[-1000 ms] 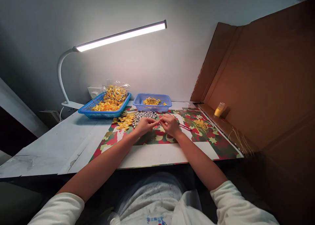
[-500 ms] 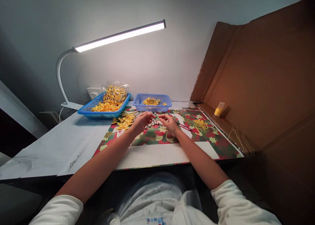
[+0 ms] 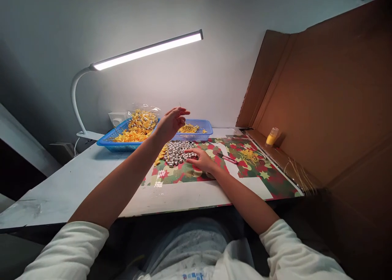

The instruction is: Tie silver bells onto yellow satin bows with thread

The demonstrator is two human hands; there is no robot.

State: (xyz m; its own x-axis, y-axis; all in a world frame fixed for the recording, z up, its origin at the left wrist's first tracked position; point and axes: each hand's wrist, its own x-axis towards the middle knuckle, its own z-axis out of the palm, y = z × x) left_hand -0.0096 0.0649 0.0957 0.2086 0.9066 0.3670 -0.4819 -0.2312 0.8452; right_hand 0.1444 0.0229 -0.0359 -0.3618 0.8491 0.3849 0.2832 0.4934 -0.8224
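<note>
My left hand (image 3: pixel 174 119) is raised in front of the lilac basket (image 3: pixel 206 137), its fingers bent together. A faint thin line rises above its fingertips; what it holds, if anything, is too fine to make out. My right hand (image 3: pixel 202 160) reaches low over the right edge of a heap of small silver bells (image 3: pixel 176 154). Its fingers are apart, with the fingertips at the bells. Yellow ribbon flowers (image 3: pixel 159 156) lie left of the bells, partly hidden by my left forearm. More yellow pieces (image 3: pixel 188 128) lie in the lilac basket.
A blue basket (image 3: pixel 122 147) holds yellow flowers and a clear bag. On the patterned sheet (image 3: pixel 266 174) lie a pink-handled tool (image 3: pixel 228 158) and yellow strings (image 3: pixel 249 156). A lamp (image 3: pixel 147 51) hangs above. A yellow glue bottle (image 3: pixel 271 137) stands by the cardboard (image 3: pixel 321 96) at right.
My hands, close together over the bells before, have parted. My left hand has risen; my right has moved slightly left and down, to the bells. More of the bell heap shows.
</note>
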